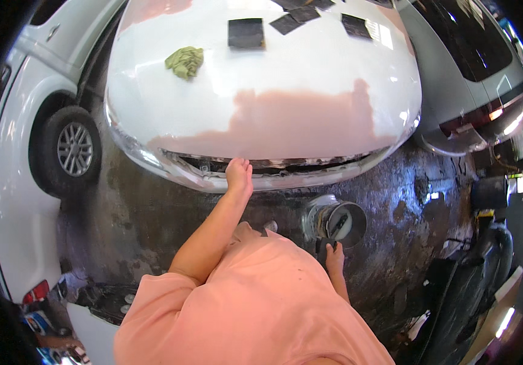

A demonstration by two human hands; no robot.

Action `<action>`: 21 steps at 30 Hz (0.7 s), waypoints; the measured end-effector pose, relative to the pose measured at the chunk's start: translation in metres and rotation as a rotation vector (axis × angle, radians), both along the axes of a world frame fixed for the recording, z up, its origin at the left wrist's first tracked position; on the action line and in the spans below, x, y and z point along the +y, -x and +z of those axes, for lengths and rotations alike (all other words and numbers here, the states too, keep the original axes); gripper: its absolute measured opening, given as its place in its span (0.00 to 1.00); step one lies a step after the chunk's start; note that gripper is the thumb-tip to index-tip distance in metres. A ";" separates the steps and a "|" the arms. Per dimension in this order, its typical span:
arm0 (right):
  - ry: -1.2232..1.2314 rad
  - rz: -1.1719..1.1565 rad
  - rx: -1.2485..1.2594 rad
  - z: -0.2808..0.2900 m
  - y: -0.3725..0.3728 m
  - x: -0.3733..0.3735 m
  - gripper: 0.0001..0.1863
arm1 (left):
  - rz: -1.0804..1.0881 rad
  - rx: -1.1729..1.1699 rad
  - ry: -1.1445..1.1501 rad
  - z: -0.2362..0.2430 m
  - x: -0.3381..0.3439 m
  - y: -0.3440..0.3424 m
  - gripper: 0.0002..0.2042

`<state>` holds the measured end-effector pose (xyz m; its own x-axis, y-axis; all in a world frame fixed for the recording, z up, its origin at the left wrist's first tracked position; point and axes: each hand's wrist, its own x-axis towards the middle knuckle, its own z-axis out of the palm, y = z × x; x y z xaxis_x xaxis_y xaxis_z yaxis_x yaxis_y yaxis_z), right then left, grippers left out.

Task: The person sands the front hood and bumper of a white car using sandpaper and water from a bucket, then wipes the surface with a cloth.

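In front of me is a car's white hood [213, 79] with a dull pinkish-brown patch along its front. At the hood's front edge is my left hand [239, 176], its fingers curled together over the dark gap [285, 166]. Whatever those fingers may hold is hidden. Low beside my body, my right hand [335, 258] is closed on a dark flat piece [323, 248], its kind unclear. Just beyond that hand stands a round bucket [360, 226] with pale contents and a dark object inside.
A crumpled green cloth [185, 62] and several black sheets [246, 33] lie on the hood. A white vehicle with a wheel [74, 141] stands left, a grey one [456, 79] right. The floor [389, 201] looks wet. Black car parts [474, 292] lean at lower right.
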<state>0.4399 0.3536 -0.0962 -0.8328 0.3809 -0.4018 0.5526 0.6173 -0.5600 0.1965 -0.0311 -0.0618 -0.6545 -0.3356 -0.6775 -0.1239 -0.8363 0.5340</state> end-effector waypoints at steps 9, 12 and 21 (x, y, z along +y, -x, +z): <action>0.080 -0.301 0.123 -0.014 -0.048 0.034 0.23 | -0.592 0.148 0.017 0.002 0.089 -0.025 0.11; 0.331 -0.505 0.267 -0.007 -0.028 0.040 0.20 | -0.986 0.148 0.100 0.000 0.122 -0.060 0.15; -0.062 -0.319 0.211 -0.029 0.072 0.110 0.21 | -1.529 0.237 0.890 -0.037 0.098 -0.129 0.20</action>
